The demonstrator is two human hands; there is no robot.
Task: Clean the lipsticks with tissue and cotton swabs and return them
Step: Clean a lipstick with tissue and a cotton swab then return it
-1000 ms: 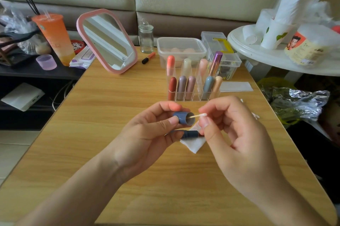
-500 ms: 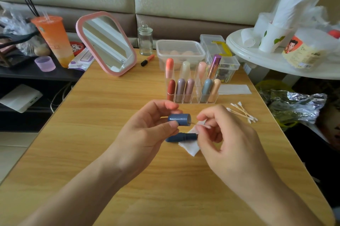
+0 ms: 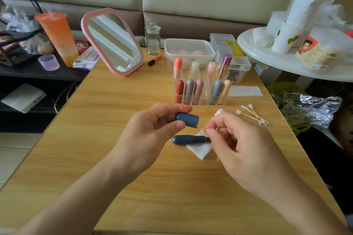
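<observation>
My left hand pinches a dark blue lipstick cap between thumb and fingers, its mouth turned right. Close beside that mouth my right hand pinches a thin cotton swab; most of the swab is hidden by my fingers. The blue lipstick body lies on the wooden table, its open end on a white tissue square. A clear organizer behind holds several lipsticks. Spare cotton swabs lie to the right.
A pink-framed mirror, a glass jar, clear plastic boxes and a folded tissue stand at the back of the table. An orange cup sits on the left shelf. A white round table crowds the right.
The swab has come out of the cap's mouth and my right hand has drawn back right and slightly down. The cap turned from facing me to facing right.
</observation>
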